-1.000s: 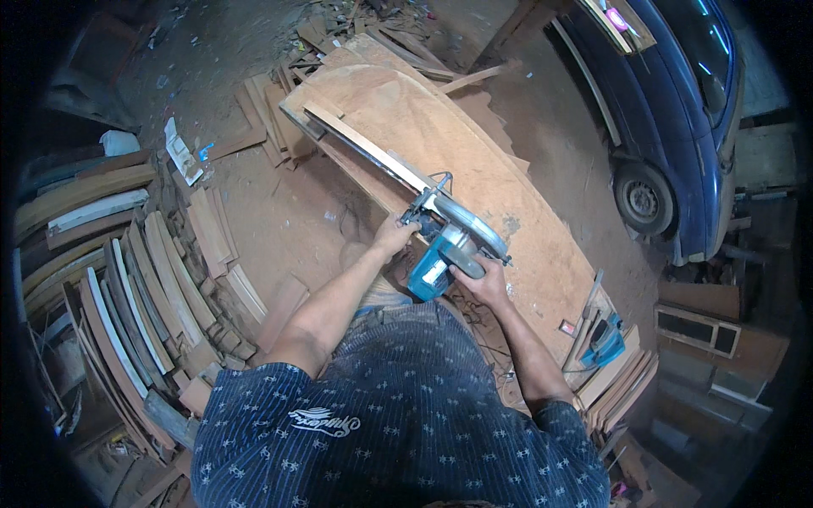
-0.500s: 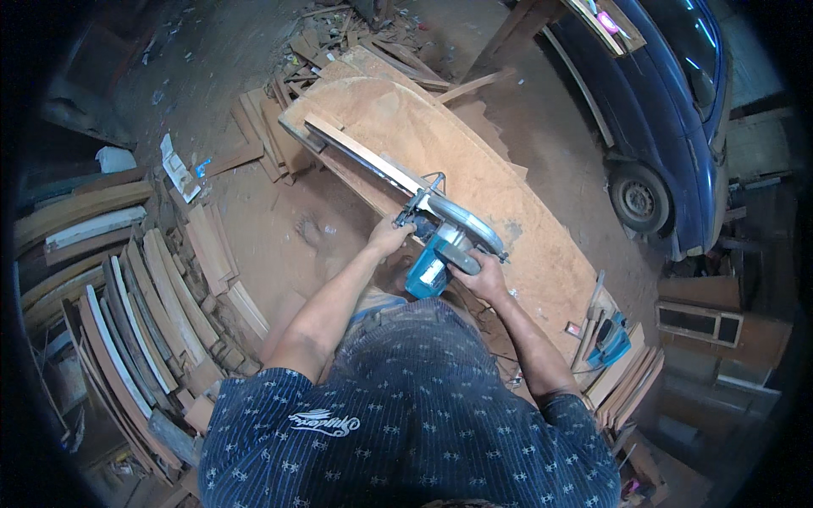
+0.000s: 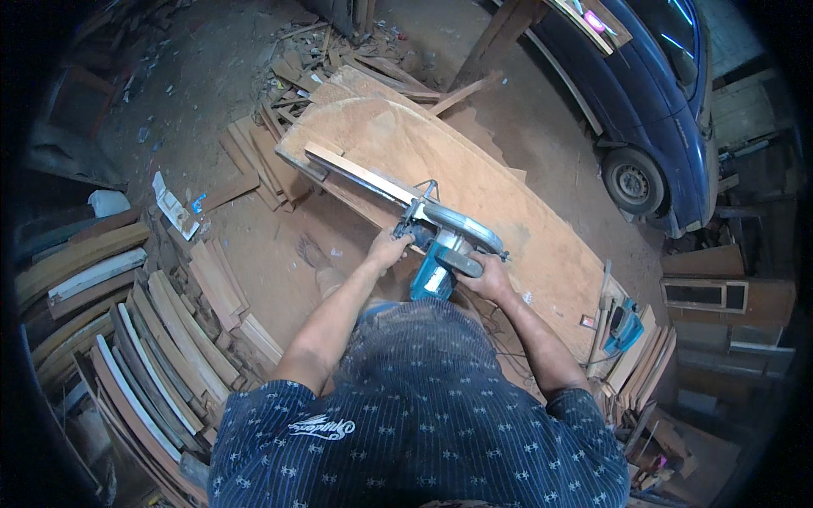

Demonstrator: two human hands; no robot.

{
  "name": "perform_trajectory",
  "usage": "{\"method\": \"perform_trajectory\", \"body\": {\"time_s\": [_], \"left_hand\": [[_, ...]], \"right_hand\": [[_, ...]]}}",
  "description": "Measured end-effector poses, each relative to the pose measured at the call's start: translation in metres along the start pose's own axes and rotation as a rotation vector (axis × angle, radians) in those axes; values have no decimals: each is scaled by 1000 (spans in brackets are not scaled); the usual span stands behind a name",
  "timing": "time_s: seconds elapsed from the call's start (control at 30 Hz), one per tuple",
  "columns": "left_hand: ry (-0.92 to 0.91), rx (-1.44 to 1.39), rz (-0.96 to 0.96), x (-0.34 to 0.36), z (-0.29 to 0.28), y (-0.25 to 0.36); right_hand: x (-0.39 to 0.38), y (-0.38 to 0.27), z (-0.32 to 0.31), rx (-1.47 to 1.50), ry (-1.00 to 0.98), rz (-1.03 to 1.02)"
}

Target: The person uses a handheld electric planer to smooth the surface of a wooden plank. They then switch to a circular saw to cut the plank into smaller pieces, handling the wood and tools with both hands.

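A teal and silver circular saw (image 3: 432,271) sits at the near left edge of a large wooden board (image 3: 517,237), on a long pale strip of wood (image 3: 356,169) that runs away to the upper left along that edge. My right hand (image 3: 489,275) is wrapped round the saw's dark rear handle. My left hand (image 3: 387,247) is closed on the front of the saw, by its metal base, with some fingers partly hidden.
A blue car (image 3: 648,110) stands at the upper right. Stacked curved planks (image 3: 169,339) fill the left, scrap wood (image 3: 305,76) lies beyond the board. A second teal power tool (image 3: 625,326) rests by the right end, near loose cables (image 3: 529,360). A bare foot (image 3: 313,254) shows below.
The view has shifted a little. The saw, still held in both my hands, looks almost unchanged against the board and strip. My bare foot has become more visible below the board.
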State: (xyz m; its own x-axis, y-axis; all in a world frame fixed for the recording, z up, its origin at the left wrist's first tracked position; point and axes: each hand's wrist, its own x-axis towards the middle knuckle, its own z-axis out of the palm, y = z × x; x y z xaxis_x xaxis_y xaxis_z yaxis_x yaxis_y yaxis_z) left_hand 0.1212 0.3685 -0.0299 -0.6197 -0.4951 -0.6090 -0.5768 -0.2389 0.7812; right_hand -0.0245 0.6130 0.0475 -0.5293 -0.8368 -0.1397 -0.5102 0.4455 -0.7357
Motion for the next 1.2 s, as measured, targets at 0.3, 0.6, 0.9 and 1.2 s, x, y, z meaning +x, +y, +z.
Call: {"method": "perform_trajectory", "body": {"time_s": [0.3, 0.6, 0.9, 1.2], "left_hand": [[23, -63, 12, -3, -7, 8], [18, -73, 48, 6, -11, 2], [-13, -73, 60, 8, -16, 2], [49, -81, 44, 0, -23, 11]], "right_hand": [[5, -11, -2, -2, -13, -2], [6, -12, 0, -31, 31, -63], [13, -3, 8, -30, -1, -98], [17, -13, 8, 46, -30, -86]]}}
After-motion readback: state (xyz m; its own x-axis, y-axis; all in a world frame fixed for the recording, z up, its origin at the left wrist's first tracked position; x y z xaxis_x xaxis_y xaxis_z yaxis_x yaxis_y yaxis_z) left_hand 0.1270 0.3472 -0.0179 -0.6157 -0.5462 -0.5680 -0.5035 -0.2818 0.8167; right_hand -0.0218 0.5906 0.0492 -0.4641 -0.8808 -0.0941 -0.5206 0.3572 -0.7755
